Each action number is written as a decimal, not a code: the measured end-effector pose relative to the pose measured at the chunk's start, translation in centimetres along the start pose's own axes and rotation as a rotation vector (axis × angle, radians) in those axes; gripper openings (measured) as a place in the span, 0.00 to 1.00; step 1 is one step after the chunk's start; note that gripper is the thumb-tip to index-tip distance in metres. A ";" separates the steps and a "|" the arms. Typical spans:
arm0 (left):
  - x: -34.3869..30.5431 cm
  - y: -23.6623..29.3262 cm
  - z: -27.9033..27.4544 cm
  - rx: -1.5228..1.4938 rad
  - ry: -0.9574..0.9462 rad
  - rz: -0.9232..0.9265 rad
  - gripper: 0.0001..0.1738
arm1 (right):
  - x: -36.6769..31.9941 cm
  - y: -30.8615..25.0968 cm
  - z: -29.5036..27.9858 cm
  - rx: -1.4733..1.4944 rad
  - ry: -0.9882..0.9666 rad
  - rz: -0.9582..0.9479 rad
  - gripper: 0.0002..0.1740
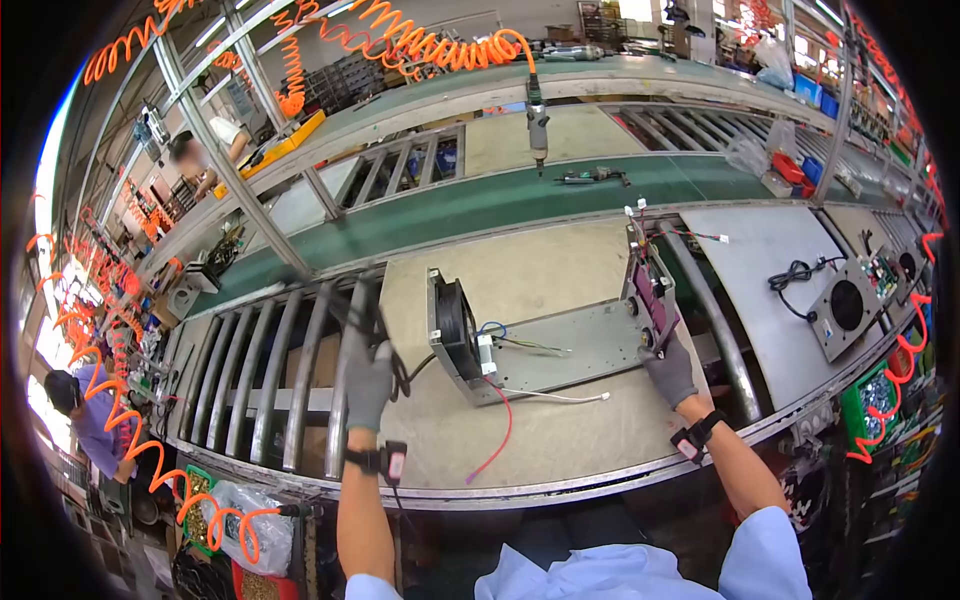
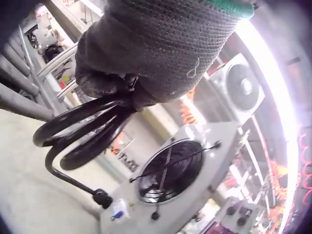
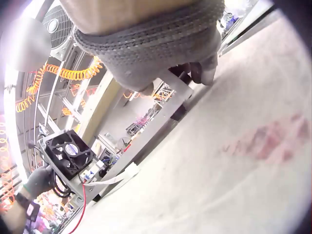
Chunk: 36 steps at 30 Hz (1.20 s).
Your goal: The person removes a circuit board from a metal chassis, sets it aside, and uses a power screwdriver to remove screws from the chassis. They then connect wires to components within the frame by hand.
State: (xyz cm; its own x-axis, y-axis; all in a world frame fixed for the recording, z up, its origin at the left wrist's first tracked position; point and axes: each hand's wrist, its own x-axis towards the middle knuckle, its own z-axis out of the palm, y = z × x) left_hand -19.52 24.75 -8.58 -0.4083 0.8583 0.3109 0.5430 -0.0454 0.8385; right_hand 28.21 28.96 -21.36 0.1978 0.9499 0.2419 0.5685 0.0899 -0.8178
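Observation:
My gloved left hand (image 1: 370,388) grips a bundled black power cord (image 2: 92,127), its loops hanging from the fist in the left wrist view. The cord runs to the fan panel (image 2: 146,210) of a U-shaped metal chassis (image 1: 575,350). A black fan (image 1: 459,325) sits inside that panel, with loose red, white and blue wires beside it. My gloved right hand (image 1: 668,374) holds the chassis's right end, fingers curled at its edge in the right wrist view. A purple circuit board (image 1: 652,298) stands upright at that end, with white-plugged wires above it.
Under the chassis lies a beige board (image 1: 430,450) on the conveyor, with metal rollers (image 1: 265,375) to the left. Another fan panel (image 1: 848,308) lies on a grey sheet at right. A screwdriver (image 1: 538,130) hangs over the green belt (image 1: 450,215). Other people are at the left.

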 end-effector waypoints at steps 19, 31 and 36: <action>-11.9 -4.3 15.7 0.068 0.109 -0.186 0.33 | -0.1 1.4 1.4 0.011 0.096 -0.036 0.23; -12.6 0.9 1.6 0.399 0.001 0.420 0.13 | -6.2 -7.4 -7.6 -0.288 -0.129 -0.125 0.34; -10.4 2.2 1.2 0.373 -0.168 0.234 0.10 | -4.0 -7.9 -7.8 -0.301 -0.216 -0.037 0.28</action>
State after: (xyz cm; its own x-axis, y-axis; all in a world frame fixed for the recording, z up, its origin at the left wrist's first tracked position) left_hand -13.24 16.37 -10.52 -0.1359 0.9190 0.3701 0.8456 -0.0870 0.5266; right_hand 29.12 22.11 -11.82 0.0179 0.9918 0.1269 0.7880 0.0641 -0.6123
